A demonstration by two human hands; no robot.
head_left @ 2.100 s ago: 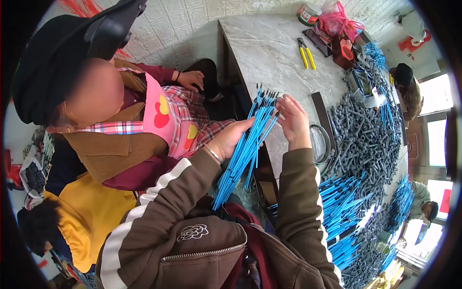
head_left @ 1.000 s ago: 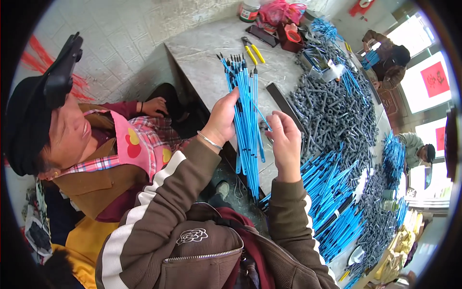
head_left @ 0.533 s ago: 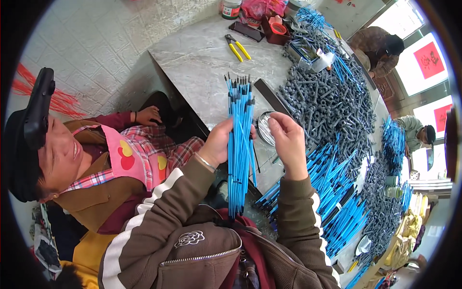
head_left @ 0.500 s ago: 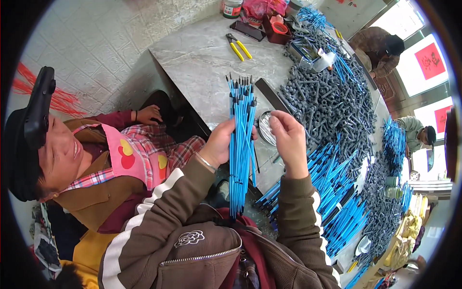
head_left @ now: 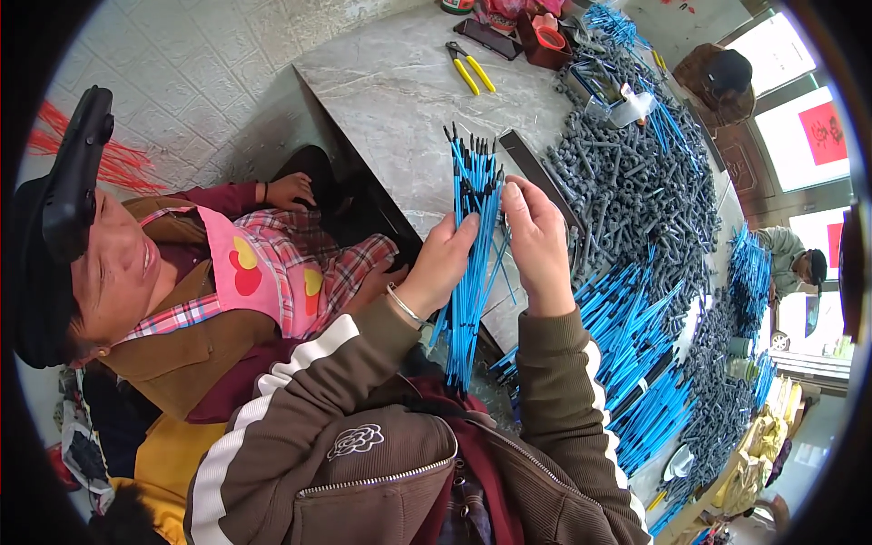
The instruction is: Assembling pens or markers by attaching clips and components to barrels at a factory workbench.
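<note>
My left hand [head_left: 440,264] is closed round the middle of an upright bundle of thin blue wires [head_left: 467,309] with black tips at the top. A few wires splay out from the bundle's sides. Beside its upper right edge is my right hand [head_left: 539,238], thumb and fingers pinched together close to the black tips. Whatever sits between those fingertips, if anything, is hidden. Just behind the right hand, a dark flat bar [head_left: 536,168] lies on the grey marbled table [head_left: 391,91].
Dark grey bolt-shaped pieces [head_left: 636,182] are heaped on the table's right. More blue wires [head_left: 627,354] lie in front of them. Yellow-handled pliers [head_left: 472,71] and a dark phone [head_left: 488,39] lie at the back. A person in a pink apron [head_left: 259,254] sits close at left; others work far right.
The bundle has moved slightly right and up with my left hand. My right hand has come in from beside the bundle to its upper edge. The view has shifted a little.
</note>
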